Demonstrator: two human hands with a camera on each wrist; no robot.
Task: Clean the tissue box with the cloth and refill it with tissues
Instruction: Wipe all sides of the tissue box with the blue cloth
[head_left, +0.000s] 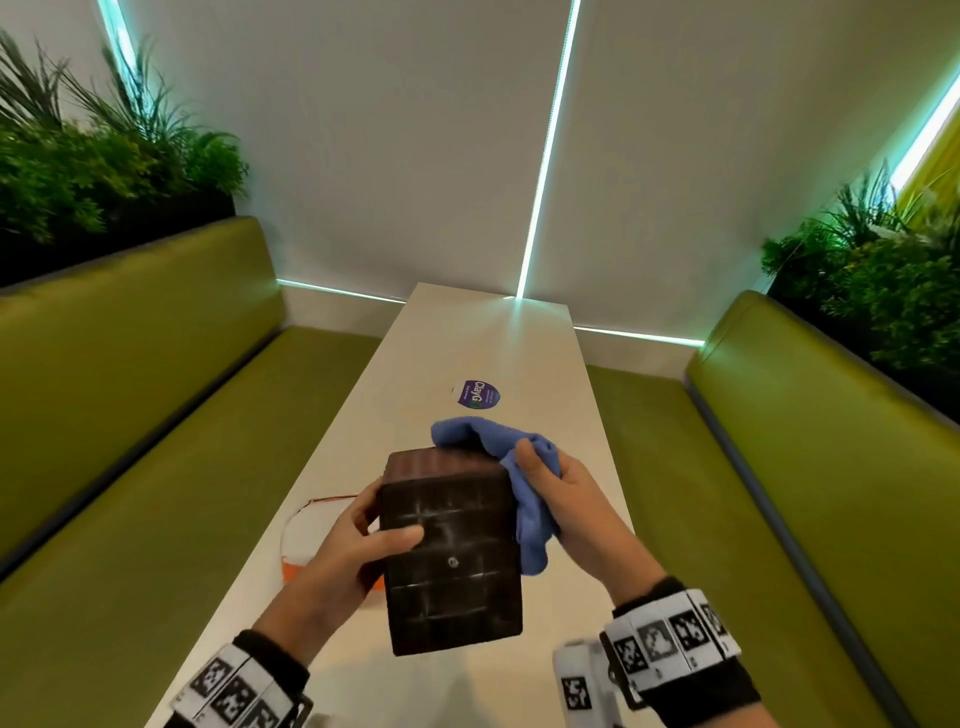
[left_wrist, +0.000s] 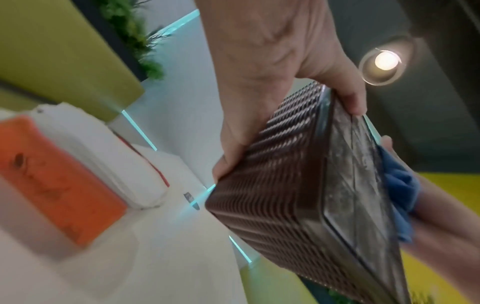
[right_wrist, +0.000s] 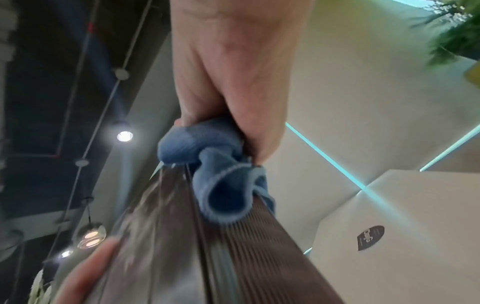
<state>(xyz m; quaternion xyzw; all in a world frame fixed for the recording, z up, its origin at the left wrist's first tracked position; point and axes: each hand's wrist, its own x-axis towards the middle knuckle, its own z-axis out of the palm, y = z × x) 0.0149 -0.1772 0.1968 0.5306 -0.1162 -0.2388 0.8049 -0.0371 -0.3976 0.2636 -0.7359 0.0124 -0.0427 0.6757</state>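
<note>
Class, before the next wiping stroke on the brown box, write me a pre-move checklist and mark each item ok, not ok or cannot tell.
1. Tissue box lifted off the table: ok.
2. Left hand has a firm grip, thumb on the near face, fingers round the side: ok.
3. Right hand holds the blue cloth: ok.
4. Cloth touches the box's ribbed side: ok.
5. Near face free of dust: not ok, pale streaks show.
6. Tissue pack waiting on the table: ok.
7. Box emptied inside: cannot tell.
</note>
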